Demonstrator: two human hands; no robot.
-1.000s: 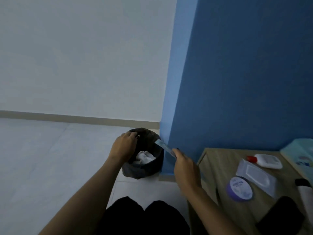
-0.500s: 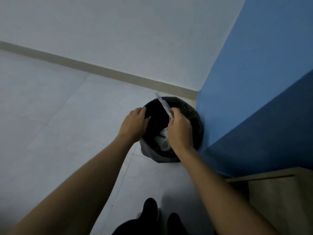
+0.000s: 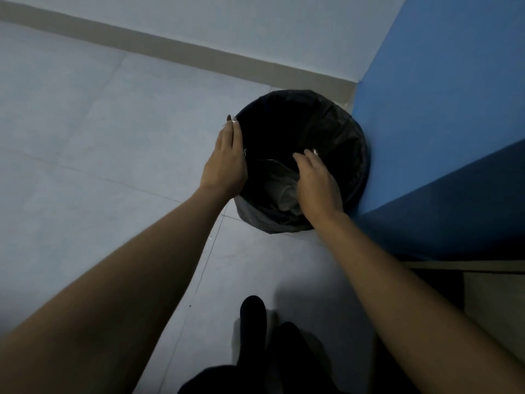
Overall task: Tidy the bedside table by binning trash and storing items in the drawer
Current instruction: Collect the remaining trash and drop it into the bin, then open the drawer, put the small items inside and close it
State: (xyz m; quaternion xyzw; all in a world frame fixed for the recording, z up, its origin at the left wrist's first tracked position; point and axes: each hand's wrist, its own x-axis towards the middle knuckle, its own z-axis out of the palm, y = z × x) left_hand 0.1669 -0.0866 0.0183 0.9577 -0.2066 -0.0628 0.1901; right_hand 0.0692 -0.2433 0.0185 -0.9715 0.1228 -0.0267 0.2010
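Observation:
A round bin with a black liner (image 3: 335,123) stands on the floor in the corner by the blue wall. My left hand (image 3: 227,163) rests on the bin's left rim, fingers against the liner edge. My right hand (image 3: 316,182) hovers over the bin's mouth with fingers spread and nothing in it. Pale trash (image 3: 281,186), a clear wrapper and something white, lies inside the bin under my right hand.
The wooden bedside table's corner (image 3: 494,305) shows at the lower right edge. A blue wall (image 3: 443,115) borders the bin on the right. Grey floor tiles (image 3: 99,143) spread to the left. My dark-clad legs (image 3: 255,336) are at the bottom.
My right hand let go of the clear wrapper over the bin and its fingers have spread. The view has tilted further down and the tabletop items have left the frame.

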